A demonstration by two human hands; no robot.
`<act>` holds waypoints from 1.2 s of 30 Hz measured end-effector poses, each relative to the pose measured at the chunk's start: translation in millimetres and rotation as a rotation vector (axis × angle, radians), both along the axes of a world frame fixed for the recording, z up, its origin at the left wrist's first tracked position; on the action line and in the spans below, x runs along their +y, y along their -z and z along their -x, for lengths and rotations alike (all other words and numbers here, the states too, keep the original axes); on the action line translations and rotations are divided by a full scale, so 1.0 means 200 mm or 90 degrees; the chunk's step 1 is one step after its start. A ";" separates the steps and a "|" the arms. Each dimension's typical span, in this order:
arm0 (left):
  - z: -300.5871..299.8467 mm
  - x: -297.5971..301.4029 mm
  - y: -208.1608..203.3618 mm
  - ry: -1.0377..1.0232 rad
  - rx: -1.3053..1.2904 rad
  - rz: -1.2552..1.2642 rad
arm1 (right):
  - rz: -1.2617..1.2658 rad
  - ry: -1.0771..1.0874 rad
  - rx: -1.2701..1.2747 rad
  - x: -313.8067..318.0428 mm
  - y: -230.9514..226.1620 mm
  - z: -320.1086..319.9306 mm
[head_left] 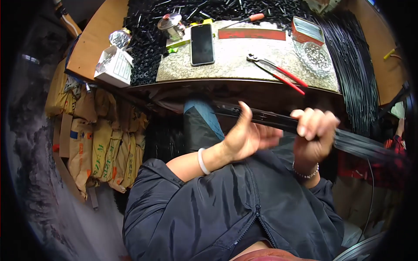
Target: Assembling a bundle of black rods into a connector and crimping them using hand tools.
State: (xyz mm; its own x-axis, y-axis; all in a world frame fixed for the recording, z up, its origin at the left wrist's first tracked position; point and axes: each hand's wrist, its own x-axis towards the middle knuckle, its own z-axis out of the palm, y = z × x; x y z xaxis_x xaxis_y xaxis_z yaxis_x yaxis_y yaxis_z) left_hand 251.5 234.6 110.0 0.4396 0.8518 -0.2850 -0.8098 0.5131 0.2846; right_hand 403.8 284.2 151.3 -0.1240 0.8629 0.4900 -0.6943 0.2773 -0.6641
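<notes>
A long bundle of thin black strips (281,121) stretches across in front of my body, its right end smeared by motion. My right hand (315,132) is wrapped round the bundle near its middle. Just left of it, my left hand (250,137) is open, thumb raised and fingers stretched out beside the strips. Whether its palm touches them I cannot tell. A white band circles my left wrist, and a beaded bracelet my right.
On the table ahead are pliers with red handles (278,73), a phone (203,45), a red bar (251,34), a screwdriver (256,17) and a glass dish (313,58). Black pieces (148,48) heap behind. Black strips (355,69) hang over the right edge; sacks (102,143) stand left.
</notes>
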 end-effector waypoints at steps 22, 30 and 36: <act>0.13 0.30 -0.39 -0.183 0.489 -0.586 | -0.014 -0.262 -0.147 0.26 -0.06 0.13; 0.10 0.28 -0.38 -0.363 0.799 -0.643 | 0.009 -0.310 -0.133 0.30 -0.20 0.11; 0.07 0.24 -0.29 -0.395 0.908 -0.609 | -0.027 -0.165 -0.268 0.28 -0.22 0.04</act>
State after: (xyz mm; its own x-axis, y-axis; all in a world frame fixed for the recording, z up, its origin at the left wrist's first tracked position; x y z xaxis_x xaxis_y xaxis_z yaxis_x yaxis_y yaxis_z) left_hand 236.7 283.3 168.5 -0.0820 0.8551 0.5119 0.2991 -0.4688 0.8311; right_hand 396.0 339.3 195.4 -0.5265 0.7577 0.3856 -0.4178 0.1645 -0.8935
